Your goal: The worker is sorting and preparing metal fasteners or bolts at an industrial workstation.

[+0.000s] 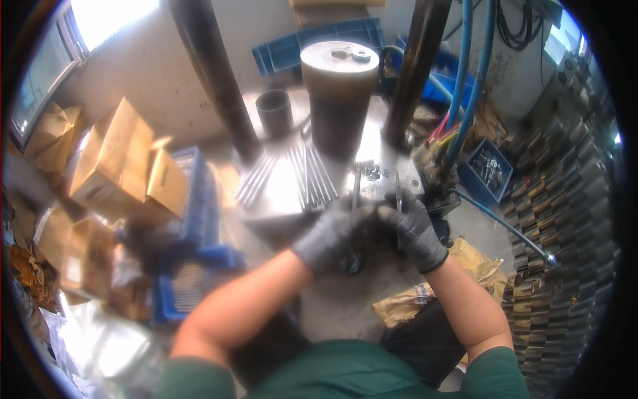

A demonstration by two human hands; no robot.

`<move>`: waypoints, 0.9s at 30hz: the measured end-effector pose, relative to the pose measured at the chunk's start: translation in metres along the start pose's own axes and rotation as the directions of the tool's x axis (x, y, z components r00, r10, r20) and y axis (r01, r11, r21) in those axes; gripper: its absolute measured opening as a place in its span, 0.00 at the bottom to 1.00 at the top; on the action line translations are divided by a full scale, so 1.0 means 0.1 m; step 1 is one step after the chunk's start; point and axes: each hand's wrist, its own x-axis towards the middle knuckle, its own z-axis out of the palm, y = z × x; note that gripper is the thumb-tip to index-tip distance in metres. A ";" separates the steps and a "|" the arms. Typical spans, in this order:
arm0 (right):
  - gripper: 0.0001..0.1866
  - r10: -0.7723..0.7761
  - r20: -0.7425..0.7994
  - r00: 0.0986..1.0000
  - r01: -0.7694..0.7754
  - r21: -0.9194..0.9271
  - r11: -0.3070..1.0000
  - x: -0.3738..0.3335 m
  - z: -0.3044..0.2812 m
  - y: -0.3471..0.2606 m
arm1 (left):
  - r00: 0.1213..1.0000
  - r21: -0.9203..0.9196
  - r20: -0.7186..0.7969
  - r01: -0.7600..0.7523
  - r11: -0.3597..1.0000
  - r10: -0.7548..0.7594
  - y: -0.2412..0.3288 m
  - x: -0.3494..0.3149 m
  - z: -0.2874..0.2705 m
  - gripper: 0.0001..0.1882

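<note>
Grey work gloves cover both of my hands, which are close together at the near edge of a metal plate (pixel 266 211). My left hand (pixel 332 233) is closed around a metal rod (pixel 357 185) that points away from me. In my closed right hand (pixel 420 233) is a thin, rod-like metal piece (pixel 399 189), upright and partly hidden by the fingers. Just beyond them lies a cluster of small dark metal parts (pixel 372 169), too blurred to name. Several loose metal rods (pixel 312 176) rest on the plate to the left.
A thick cylinder (pixel 340 120) stands between two dark columns (pixel 216 73), small metal pieces (pixel 359 55) on its top. An open dark cup (pixel 274 114) is behind the rods. Cardboard boxes (pixel 113 163) and blue crates (pixel 199 206) crowd the left; stacked metal pieces (pixel 565 279) line the right.
</note>
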 end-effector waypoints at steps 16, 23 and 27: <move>0.34 -0.473 0.437 0.765 0.588 -0.774 0.236 0.10 -0.20 -0.15 | 0.938 -0.154 -0.333 0.042 0.987 -0.092 0.26 -0.04 -0.12 0.09; 0.30 -0.493 0.434 0.754 0.601 -0.758 0.251 0.11 -0.17 -0.16 | 0.953 -0.141 -0.299 -0.003 0.990 -0.040 0.26 -0.03 -0.13 0.07; 0.27 -0.531 0.441 0.724 0.622 -0.750 0.224 0.12 -0.15 -0.16 | 0.959 -0.137 -0.282 -0.018 0.990 -0.022 0.26 -0.03 -0.12 0.06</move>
